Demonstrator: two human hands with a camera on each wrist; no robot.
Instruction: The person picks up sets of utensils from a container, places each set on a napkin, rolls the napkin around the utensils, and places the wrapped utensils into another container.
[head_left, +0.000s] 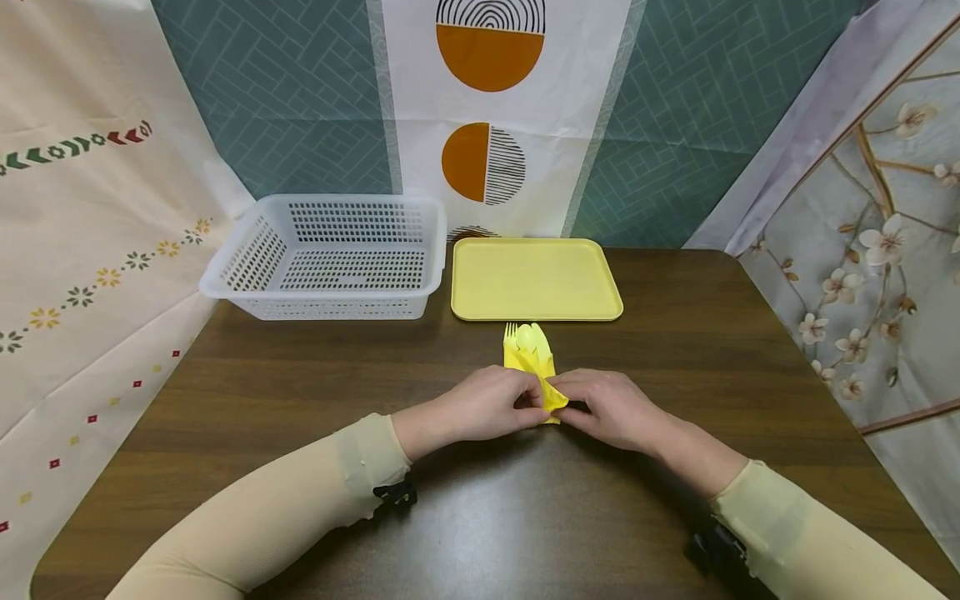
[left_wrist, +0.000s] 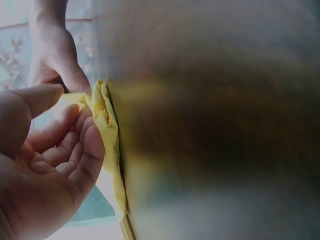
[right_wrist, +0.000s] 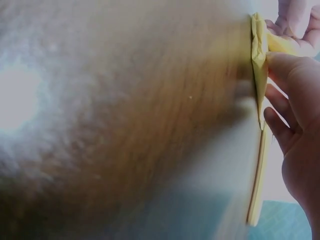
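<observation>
A yellow napkin [head_left: 547,390] lies on the table, wrapped round a yellow plastic fork [head_left: 512,333], spoon [head_left: 527,337] and knife [head_left: 542,342], whose heads stick out at the far end. From the left, my left hand [head_left: 498,404] pinches a raised fold of the napkin. My right hand [head_left: 618,408] grips the same fold from the other side, its fingertips close to the left ones. Both wrist views show the napkin [left_wrist: 107,125] seen edge-on, low against the tabletop, with its flap between the hands. The cutlery handles are hidden inside the wrap.
Behind the cutlery lies a yellow rectangular tray [head_left: 536,279]. Left of it stands a white perforated plastic basket [head_left: 337,295]. Patterned cloths [head_left: 300,92] hang along the back and both sides of the brown wooden table [head_left: 360,358].
</observation>
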